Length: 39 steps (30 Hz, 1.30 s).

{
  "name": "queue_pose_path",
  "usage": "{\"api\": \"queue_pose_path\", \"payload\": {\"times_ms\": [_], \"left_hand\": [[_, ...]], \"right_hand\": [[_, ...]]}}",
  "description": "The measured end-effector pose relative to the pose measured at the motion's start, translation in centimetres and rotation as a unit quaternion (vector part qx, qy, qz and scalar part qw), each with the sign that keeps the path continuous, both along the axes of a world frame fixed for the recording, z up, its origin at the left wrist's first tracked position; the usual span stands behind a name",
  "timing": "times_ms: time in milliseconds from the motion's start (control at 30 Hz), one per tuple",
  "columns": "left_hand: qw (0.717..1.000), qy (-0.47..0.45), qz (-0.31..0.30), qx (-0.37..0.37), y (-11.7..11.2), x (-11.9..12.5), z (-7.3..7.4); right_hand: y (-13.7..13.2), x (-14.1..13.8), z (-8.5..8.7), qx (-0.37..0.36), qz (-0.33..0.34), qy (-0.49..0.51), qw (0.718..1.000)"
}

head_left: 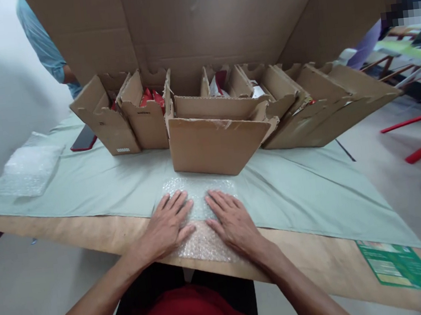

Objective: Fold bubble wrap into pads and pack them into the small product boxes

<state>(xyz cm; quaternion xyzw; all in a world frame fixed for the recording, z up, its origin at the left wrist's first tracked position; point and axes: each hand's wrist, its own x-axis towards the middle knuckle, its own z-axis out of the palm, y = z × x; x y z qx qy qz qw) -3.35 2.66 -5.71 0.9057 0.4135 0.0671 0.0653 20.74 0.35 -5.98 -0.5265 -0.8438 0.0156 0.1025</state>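
A sheet of clear bubble wrap point(199, 206) lies flat at the near edge of the table, partly on the pale green cloth point(96, 182). My left hand point(169, 223) rests palm down on its left side, fingers stretched forward. My right hand point(231, 219) lies the same way on its right side, a small gap between the two. Both hands are flat and hold nothing. Just beyond the sheet stands an open cardboard box point(214, 139).
Several more open cardboard boxes point(126, 113) stand in a row behind, some with red items inside, backed by a large cardboard sheet point(189, 24). A stack of bubble wrap point(31, 169) lies far left. A green leaflet point(398, 265) sits near right. A person's blue sleeve point(42, 45) shows behind.
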Motion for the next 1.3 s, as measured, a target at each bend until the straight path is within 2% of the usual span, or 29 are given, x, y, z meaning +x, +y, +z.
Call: {"api": "queue_pose_path", "payload": {"times_ms": [100,200,333,433,567,633,700,800,900,1067,1300], "left_hand": [[0.999,-0.008,0.045,0.007,-0.3,-2.7,-0.5],[0.998,-0.029,0.054,0.011,-1.2,-3.1,0.2],[0.998,-0.057,-0.031,-0.007,-2.1,-0.5,1.1],[0.996,-0.054,-0.068,-0.037,-2.4,0.0,0.8],[0.995,-0.057,-0.053,-0.057,-3.4,-3.2,0.4],[0.995,-0.07,-0.041,-0.063,-4.1,-4.8,0.6],[0.993,-0.089,-0.035,-0.069,-4.8,-5.4,1.0],[0.989,-0.104,-0.055,-0.085,-5.2,-4.7,1.4],[0.988,-0.103,-0.067,-0.091,-5.0,-3.7,1.4],[0.991,-0.096,-0.061,-0.077,-4.7,-3.4,1.5],[0.99,-0.1,-0.057,-0.078,-4.6,-3.5,2.1]], "right_hand": [[-0.7,2.5,-0.8,0.022,-0.057,0.002,0.998],[-1.8,3.3,0.0,0.033,-0.077,0.0,0.996],[-2.5,0.1,1.6,0.005,-0.008,0.01,1.0],[-2.7,-0.8,1.2,-0.012,0.039,0.013,0.999],[-3.9,3.1,0.1,0.028,-0.021,0.01,0.999],[-5.2,5.3,0.3,0.045,-0.039,0.026,0.998],[-6.7,6.3,1.0,0.036,-0.021,0.05,0.998],[-8.7,5.4,2.0,-0.01,0.041,0.069,0.997],[-9.5,3.8,2.0,-0.013,0.065,0.053,0.996],[-9.2,3.4,1.4,-0.003,0.082,0.046,0.996],[-8.5,2.9,2.1,0.037,0.079,0.099,0.991]]}}
